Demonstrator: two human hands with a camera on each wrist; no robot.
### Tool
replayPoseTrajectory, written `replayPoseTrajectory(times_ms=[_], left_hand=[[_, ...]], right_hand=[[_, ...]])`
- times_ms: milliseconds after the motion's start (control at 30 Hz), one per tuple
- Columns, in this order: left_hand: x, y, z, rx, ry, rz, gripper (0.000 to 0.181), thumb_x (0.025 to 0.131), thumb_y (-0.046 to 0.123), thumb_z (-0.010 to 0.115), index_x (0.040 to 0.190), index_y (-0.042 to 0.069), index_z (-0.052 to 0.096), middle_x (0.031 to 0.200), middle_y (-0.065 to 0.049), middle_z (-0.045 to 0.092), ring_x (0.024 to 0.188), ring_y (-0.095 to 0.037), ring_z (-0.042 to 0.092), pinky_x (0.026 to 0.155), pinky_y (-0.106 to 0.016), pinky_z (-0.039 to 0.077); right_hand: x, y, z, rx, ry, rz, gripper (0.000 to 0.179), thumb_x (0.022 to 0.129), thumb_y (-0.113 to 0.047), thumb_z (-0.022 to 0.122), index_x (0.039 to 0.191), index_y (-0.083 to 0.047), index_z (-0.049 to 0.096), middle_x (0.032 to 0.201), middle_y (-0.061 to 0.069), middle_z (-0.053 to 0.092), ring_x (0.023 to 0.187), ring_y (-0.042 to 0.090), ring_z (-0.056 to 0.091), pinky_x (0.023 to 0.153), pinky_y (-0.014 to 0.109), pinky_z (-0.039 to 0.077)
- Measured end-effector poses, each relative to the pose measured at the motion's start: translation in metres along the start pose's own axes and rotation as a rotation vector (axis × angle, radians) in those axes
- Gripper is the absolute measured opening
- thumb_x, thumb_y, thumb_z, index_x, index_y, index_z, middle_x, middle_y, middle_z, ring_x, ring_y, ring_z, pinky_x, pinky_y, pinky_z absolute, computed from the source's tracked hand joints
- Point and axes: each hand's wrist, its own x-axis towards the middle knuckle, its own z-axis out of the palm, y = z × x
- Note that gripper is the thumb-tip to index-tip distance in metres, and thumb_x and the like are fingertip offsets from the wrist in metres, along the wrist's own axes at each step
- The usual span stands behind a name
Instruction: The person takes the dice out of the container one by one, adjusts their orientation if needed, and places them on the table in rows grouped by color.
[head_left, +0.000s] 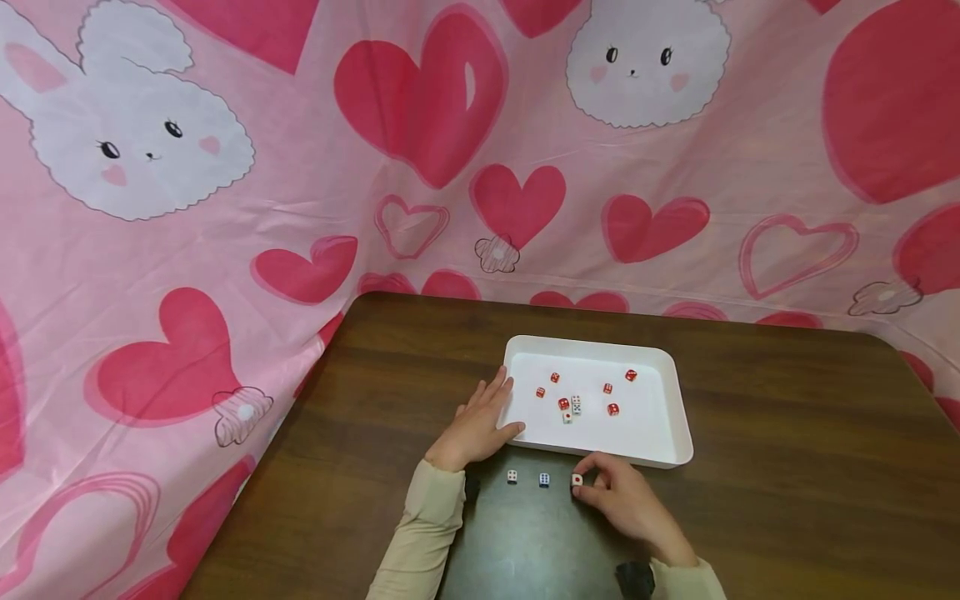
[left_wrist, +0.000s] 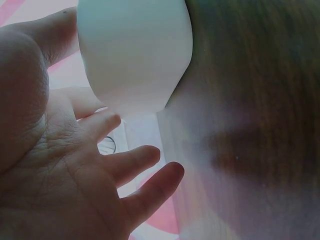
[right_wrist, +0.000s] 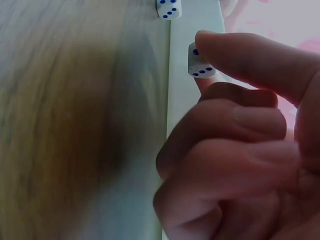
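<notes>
Right hand (head_left: 628, 502): pinched a white die (head_left: 577, 481), right of another die (head_left: 544, 480). Left hand (head_left: 474, 427): lay spread at left end of white tray (head_left: 652, 429).

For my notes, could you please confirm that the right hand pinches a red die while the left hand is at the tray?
The die the right hand pinches is white, not red, as the head view shows; the rest is right.

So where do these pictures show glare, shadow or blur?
Head view: grey sheen on the brown wood-grain table, bottom centre; left wrist view: shallow white tray shaded, blurry dark patch on the table; right wrist view: pink heart-print backdrop washed out, table smudged dark, blue dots readable on the white cube die.
</notes>
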Motion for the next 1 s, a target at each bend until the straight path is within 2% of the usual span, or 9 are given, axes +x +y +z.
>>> replayPoseTrajectory(times_ms=[500, 800, 1000], left_hand=[[-0.001, -0.001, 0.004, 0.018, 0.006, -0.003, 0.078, 0.091, 0.040, 0.062, 0.155, 0.017, 0.023, 0.164, 0.002, 0.009, 0.150, -0.036, 0.013, 0.111, -0.068, 0.018], [-0.002, -0.002, 0.005, 0.016, 0.008, -0.003, 0.078, 0.091, 0.040, 0.062, 0.155, 0.017, 0.023, 0.164, 0.002, 0.008, 0.150, -0.036, 0.012, 0.110, -0.069, 0.018], [-0.003, -0.001, 0.005, 0.011, 0.008, -0.002, 0.078, 0.092, 0.040, 0.062, 0.155, 0.017, 0.023, 0.164, 0.002, 0.008, 0.150, -0.036, 0.012, 0.111, -0.069, 0.018]], right_hand=[[0.002, 0.000, 0.007, -0.050, 0.027, 0.057, 0.015, 0.078, -0.007, 0.073, 0.090, -0.011, 0.065, 0.055, -0.003, 0.047, 0.049, 0.011, 0.044, 0.049, 0.024, 0.035], [0.000, 0.001, 0.009, -0.064, 0.052, 0.044, 0.016, 0.076, -0.006, 0.074, 0.088, -0.011, 0.065, 0.056, -0.002, 0.047, 0.049, 0.011, 0.043, 0.050, 0.025, 0.034], [0.001, -0.001, 0.012, -0.068, 0.074, 0.088, 0.015, 0.075, -0.003, 0.074, 0.085, -0.011, 0.066, 0.056, -0.001, 0.047, 0.050, 0.013, 0.044, 0.050, 0.025, 0.034]])
